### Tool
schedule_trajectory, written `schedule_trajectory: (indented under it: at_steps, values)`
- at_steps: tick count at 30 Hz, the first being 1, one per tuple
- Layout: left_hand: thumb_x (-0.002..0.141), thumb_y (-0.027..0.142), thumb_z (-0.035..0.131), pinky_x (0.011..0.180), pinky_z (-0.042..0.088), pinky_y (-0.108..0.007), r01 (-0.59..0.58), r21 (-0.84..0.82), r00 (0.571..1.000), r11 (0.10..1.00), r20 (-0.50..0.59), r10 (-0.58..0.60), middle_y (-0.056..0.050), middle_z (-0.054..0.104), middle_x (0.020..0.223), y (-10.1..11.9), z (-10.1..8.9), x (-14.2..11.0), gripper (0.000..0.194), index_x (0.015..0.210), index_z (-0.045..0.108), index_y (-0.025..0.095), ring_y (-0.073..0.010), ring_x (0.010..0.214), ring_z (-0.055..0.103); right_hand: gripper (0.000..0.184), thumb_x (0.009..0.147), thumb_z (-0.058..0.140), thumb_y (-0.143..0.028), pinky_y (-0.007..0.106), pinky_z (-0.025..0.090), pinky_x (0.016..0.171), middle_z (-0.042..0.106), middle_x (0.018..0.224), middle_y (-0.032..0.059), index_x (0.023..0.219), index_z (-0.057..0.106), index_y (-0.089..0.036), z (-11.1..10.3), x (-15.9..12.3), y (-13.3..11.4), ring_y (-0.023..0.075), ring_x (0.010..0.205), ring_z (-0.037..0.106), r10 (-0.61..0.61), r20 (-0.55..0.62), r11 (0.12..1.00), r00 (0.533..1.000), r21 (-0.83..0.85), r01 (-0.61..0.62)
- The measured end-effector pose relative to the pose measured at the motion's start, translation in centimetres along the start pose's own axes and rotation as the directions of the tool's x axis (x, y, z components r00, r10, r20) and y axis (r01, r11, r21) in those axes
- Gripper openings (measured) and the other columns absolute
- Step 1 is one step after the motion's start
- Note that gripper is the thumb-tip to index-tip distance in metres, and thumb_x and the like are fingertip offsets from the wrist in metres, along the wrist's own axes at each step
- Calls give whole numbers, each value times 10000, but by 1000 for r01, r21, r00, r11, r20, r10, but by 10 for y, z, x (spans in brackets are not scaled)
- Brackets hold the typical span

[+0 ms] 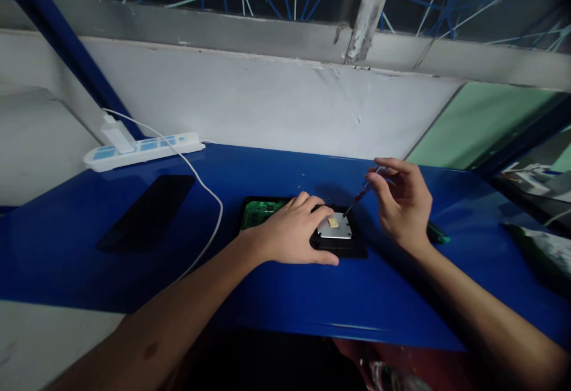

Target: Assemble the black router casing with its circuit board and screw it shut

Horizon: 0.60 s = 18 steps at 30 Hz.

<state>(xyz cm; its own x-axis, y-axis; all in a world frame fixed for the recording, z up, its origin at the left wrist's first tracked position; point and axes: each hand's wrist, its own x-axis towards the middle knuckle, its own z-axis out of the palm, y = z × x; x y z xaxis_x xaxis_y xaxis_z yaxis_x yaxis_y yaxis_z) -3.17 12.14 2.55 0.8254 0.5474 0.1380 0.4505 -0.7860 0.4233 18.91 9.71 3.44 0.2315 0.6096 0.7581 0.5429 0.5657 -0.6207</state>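
Right hand pinches a screwdriver at the plate, likely screwing, needing steadiness; left hand spread over its left edge.

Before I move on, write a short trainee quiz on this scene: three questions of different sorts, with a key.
1. Which hand holds the slim tool?
2. True or false: the white power strip lies to the left of the black device.
3. What colour is the small pad on the silver plate?
(a) red (b) pale yellow (c) blue

Key: 1. The right hand; 2. True; 3. (b)
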Motion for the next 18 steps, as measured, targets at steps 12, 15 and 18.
schedule_trajectory:
  at_steps: [12,15,18]
  values:
    - [773,732,669,1104,377,-515,-9,30,1000,1000,-14,10,-114,496,1414,-1,2,0,818,1400,507,232,-350,1310,399,382,891,700,-382,390,602,685,579,988,33,1241,570,-304,2,-4,8,191,797,639,16,125,998,992,53,-23]
    - [774,740,664,1113,370,-514,-5,22,1000,1000,-5,5,-118,493,1421,-1,2,0,831,1406,500,227,-353,1335,386,390,918,668,-325,391,600,686,607,938,16,1285,539,-307,2,-4,6,178,742,654,33,113,997,993,64,-41]
    - [769,757,658,1125,362,-512,-10,22,1000,1000,-7,10,-116,501,1411,-1,2,0,843,1402,504,223,-347,1331,399,351,993,533,-305,398,599,696,667,1047,46,1340,482,-318,2,-5,1,200,840,705,55,170,987,984,137,-79]
